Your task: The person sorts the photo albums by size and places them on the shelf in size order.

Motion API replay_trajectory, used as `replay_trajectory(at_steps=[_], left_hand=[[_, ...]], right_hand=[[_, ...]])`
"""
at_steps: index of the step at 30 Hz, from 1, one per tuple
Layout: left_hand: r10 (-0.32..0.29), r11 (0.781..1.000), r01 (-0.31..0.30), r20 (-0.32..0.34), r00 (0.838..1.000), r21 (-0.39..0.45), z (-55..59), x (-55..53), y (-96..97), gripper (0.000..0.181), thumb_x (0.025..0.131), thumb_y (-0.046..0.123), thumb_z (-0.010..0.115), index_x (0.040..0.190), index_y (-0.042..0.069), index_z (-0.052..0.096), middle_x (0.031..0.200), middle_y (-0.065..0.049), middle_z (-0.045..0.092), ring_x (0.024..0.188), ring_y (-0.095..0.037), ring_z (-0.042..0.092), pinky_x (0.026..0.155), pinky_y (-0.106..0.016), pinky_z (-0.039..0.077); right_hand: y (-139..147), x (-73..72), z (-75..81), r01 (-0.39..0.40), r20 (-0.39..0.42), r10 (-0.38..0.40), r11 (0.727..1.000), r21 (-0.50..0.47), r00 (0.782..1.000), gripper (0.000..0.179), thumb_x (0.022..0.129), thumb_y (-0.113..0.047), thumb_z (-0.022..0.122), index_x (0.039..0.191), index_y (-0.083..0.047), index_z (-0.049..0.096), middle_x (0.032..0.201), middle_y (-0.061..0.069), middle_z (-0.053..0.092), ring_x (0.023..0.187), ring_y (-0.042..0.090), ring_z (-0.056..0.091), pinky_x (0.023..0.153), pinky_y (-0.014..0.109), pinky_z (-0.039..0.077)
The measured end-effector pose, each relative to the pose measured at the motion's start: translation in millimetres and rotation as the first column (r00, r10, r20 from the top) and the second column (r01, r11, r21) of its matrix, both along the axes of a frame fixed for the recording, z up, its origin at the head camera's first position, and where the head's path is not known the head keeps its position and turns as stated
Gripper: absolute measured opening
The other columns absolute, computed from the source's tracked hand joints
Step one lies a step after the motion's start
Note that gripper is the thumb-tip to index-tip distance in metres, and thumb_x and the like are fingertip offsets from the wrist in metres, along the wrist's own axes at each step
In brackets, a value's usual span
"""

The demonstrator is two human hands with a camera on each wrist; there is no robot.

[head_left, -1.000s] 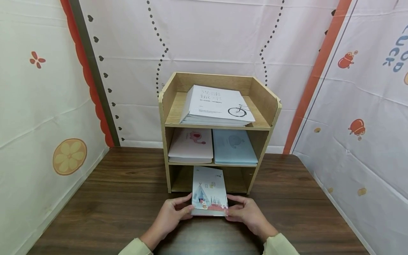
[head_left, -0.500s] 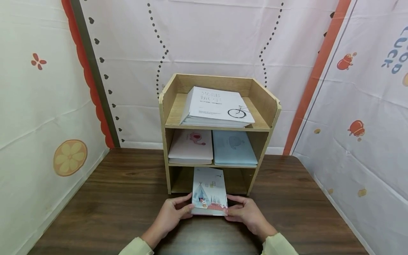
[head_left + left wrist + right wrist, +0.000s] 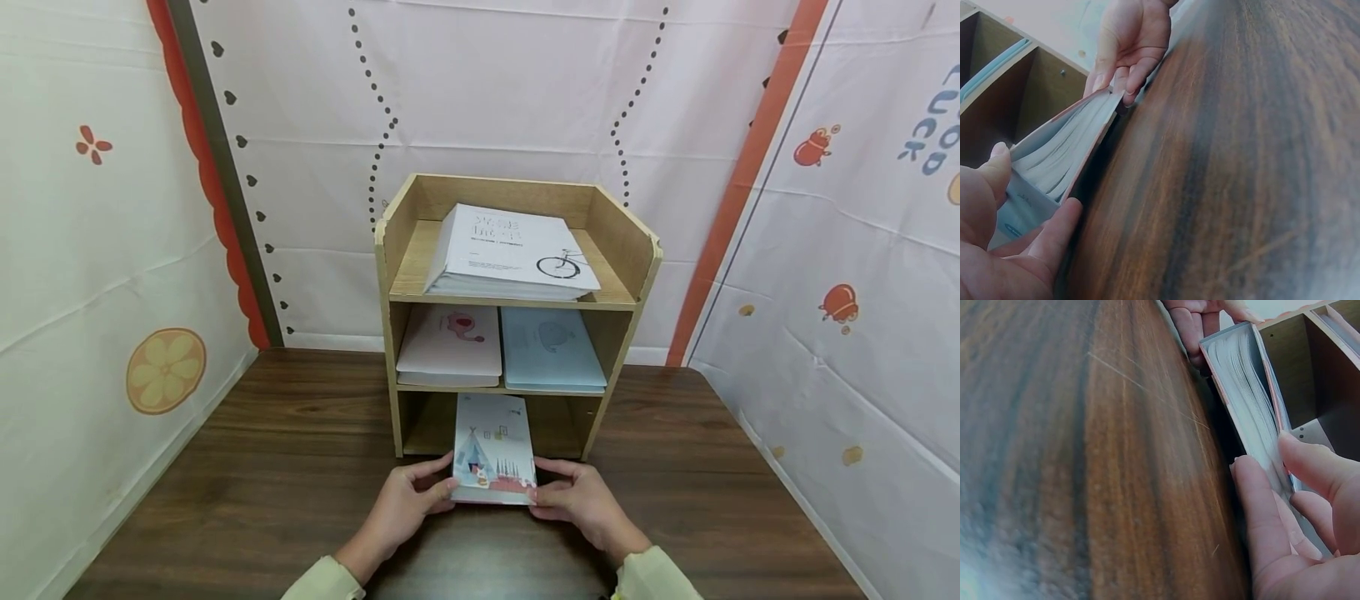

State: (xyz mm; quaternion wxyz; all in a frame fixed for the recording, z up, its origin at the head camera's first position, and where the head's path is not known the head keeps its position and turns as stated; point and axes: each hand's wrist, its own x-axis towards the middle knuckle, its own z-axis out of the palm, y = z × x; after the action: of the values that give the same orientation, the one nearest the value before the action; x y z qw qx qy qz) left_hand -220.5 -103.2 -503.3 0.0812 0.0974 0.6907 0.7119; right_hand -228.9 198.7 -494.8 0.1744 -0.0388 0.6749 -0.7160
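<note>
A thick book (image 3: 491,446) with a tent drawn on its white cover lies partly inside the bottom compartment of a wooden shelf (image 3: 396,417), its near end jutting out over the table. My left hand (image 3: 401,504) grips the near left corner, thumb on the upper cover and fingers at the side and below. On the opposite corner my right hand (image 3: 585,504) holds the book the same way. Both wrist views show the page edges (image 3: 1066,147) between the two covers, with a dark gap under the book's near end.
On the middle shelf lie a pink notebook (image 3: 450,342) and a blue notebook (image 3: 553,346) side by side. A thick white book (image 3: 517,250) with a bicycle print rests on top. Printed cloth (image 3: 495,92) surrounds the brown table (image 3: 300,467) at the back and sides.
The book's near end has shifted very slightly toward the shelf, both hands keeping their grip. The camera view has tilted a little; the other books stay put.
</note>
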Motion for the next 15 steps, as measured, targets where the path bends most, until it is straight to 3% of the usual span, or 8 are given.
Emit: replay_trajectory(at_steps=[15], left_hand=[[0.016, 1.0, -0.016, 0.011, 1.0, -0.003, 2.8, -3.8, 3.4, 0.056, 0.095, 0.02, 0.074, 0.144, 0.0, 0.056, 0.144, -0.029, 0.055, 0.102, -0.022, 0.072, 0.085, -0.038, 0.064]], right_hand=[[-1.2, -4.9, 2.8, 0.025, -0.001, -0.025, 1.0, 0.01, 1.0, 0.067, 0.089, 0.002, 0.076, 0.148, 0.011, 0.045, 0.1, 0.015, 0.077, 0.087, 0.02, 0.074, 0.081, 0.038, 0.065]])
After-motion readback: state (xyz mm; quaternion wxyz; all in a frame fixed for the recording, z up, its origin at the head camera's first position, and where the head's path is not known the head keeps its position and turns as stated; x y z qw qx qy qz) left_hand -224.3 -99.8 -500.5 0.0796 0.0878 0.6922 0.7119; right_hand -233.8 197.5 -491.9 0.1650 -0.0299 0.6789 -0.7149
